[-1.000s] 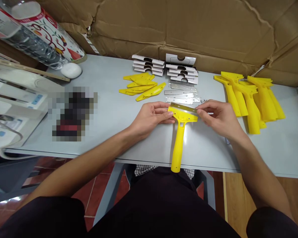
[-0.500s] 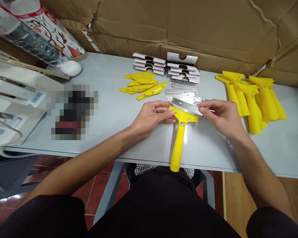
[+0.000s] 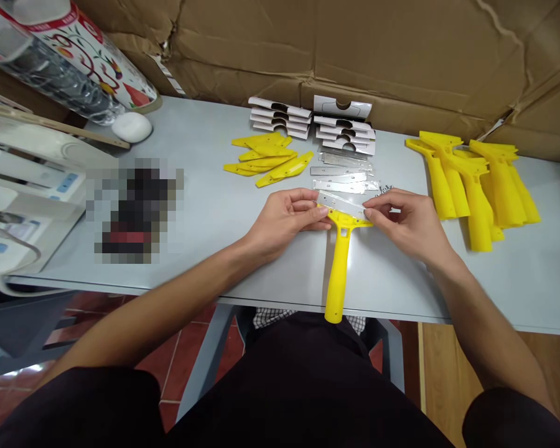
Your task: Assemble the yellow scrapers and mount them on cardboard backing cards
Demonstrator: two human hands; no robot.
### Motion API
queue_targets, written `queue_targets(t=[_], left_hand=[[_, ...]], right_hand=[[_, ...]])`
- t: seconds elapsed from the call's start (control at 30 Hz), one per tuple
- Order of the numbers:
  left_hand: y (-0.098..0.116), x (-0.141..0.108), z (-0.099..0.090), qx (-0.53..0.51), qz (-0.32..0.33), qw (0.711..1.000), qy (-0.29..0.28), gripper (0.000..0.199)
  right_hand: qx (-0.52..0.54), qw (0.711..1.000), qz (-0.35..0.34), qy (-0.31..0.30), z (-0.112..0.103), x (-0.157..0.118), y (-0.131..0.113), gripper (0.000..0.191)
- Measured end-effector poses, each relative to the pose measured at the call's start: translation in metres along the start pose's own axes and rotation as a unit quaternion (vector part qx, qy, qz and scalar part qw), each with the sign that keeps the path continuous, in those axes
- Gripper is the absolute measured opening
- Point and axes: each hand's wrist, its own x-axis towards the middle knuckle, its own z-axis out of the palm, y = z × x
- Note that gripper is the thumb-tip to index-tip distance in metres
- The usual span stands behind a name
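Note:
A yellow scraper handle (image 3: 338,267) points toward me, its wide head above the table and its grip end over the front edge. My left hand (image 3: 287,221) is closed on the left end of that head, thumb on top. Across the head lies a flat metal blade (image 3: 341,204) with small holes. My right hand (image 3: 404,224) pinches the blade's right end between thumb and fingers. More blades (image 3: 340,172) lie just beyond, some seemingly in clear wrap. Small screws (image 3: 386,189) sit in a pile behind my right fingers, partly hidden.
Yellow cover plates (image 3: 268,155) lie to the left of the blades. White card sleeves (image 3: 343,111) stand in two rows behind. Several yellow handles (image 3: 480,199) are heaped at right. A pixelated dark object (image 3: 140,211) is at left, and cardboard (image 3: 354,50) walls the back.
My right hand has moved slightly left and brought the blade down onto the handle's head. The handle has shifted a little to the right; my left hand keeps its hold.

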Motion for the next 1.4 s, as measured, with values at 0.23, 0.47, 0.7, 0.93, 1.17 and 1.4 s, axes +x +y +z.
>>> queue_targets(t=[0.23, 0.47, 0.7, 0.93, 1.17, 1.4], left_hand=[[0.001, 0.0, 0.003, -0.002, 0.0, 1.0, 0.005, 0.031], [0.004, -0.001, 0.005, 0.025, 0.004, 1.0, 0.016, 0.035], [0.003, -0.002, 0.007, 0.031, 0.008, 0.999, 0.036, 0.036], [0.004, -0.002, 0.007, 0.027, 0.013, 0.999, 0.04, 0.033], [0.002, -0.002, 0.007, 0.031, 0.004, 0.999, 0.04, 0.031], [0.002, -0.001, 0.007, 0.019, 0.004, 0.999, 0.025, 0.032]], right_hand=[[0.074, 0.995, 0.036, -0.049, 0.001, 0.001, -0.002, 0.017], [0.081, 0.995, 0.03, -0.043, 0.003, -0.001, -0.01, 0.016], [0.099, 0.993, 0.034, -0.054, 0.004, -0.003, -0.013, 0.019], [0.141, 0.987, 0.047, -0.059, 0.004, -0.002, -0.008, 0.018], [0.129, 0.989, 0.041, -0.053, 0.004, -0.001, -0.007, 0.017], [0.104, 0.992, 0.048, -0.048, 0.006, -0.001, -0.01, 0.018]])
